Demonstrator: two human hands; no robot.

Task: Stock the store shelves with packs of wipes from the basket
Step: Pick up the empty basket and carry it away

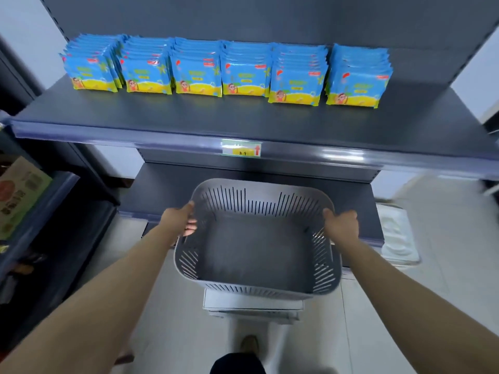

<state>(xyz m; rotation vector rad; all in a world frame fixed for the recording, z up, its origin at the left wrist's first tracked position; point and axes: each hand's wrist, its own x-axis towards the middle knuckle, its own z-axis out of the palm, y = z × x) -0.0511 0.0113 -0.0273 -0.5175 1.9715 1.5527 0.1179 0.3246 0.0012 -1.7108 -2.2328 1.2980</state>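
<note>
The left hand (183, 220) and right hand (341, 225) grip opposite rims of the basket (256, 290) (seemingly empty) below the front edge of the shelf (189, 122); packs of wipes (224, 71) stand ahead, above.

A pale tiled floor (445, 233) meets white walls (21, 28); a dark rack (54, 195) stands left.

We see slotted grey plastic basket (256, 290), matt; glossy film wipes packs (224, 68) at 12 o'clock; matt dark metal shelf (189, 120).
</note>
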